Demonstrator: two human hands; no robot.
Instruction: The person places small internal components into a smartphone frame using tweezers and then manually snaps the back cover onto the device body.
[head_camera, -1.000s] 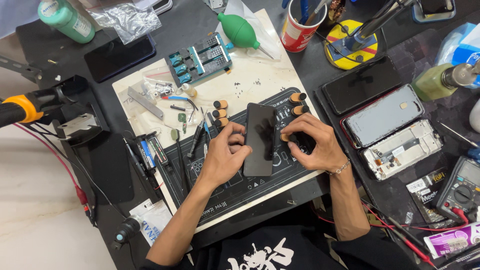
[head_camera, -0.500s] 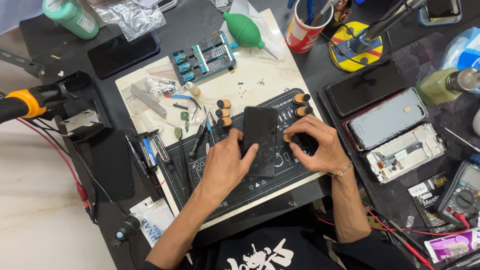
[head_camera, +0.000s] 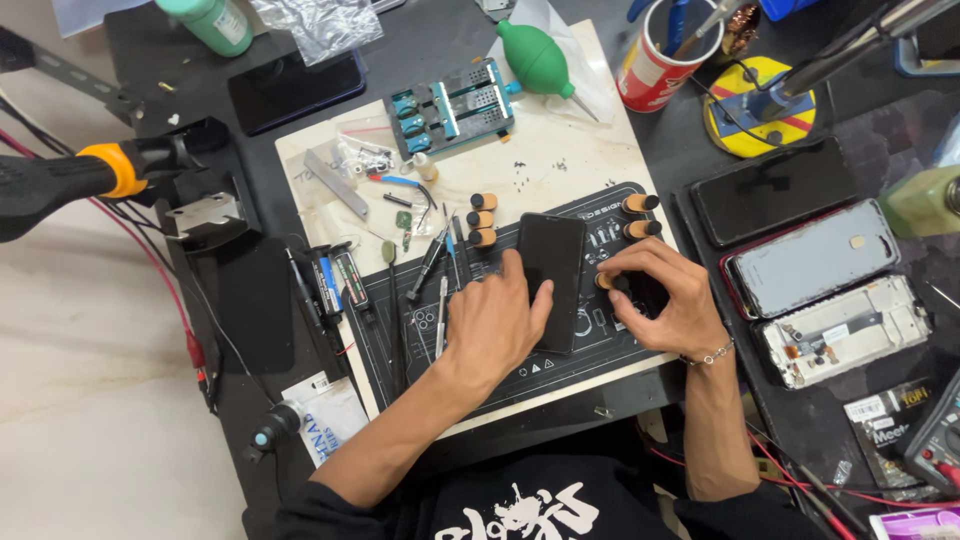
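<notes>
Left hand (head_camera: 497, 325) fingers flat on thin, rigid, likely fragile phone (head_camera: 550, 280); right hand (head_camera: 665, 300) fingers pinch its 3 o'clock edge.

Orange-capped pegs (head_camera: 483, 219) and tweezers (head_camera: 437, 300) crowd the phone's (head_camera: 552, 268) left; the pale mat (head_camera: 560, 165) above lies mostly open.

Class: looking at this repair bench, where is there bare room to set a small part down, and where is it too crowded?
Free: the pale mat between the blue fixture and the black phone; the black patch left of the tweezers. Crowded: around the left hand and right hand, and the phones at the right.
</notes>
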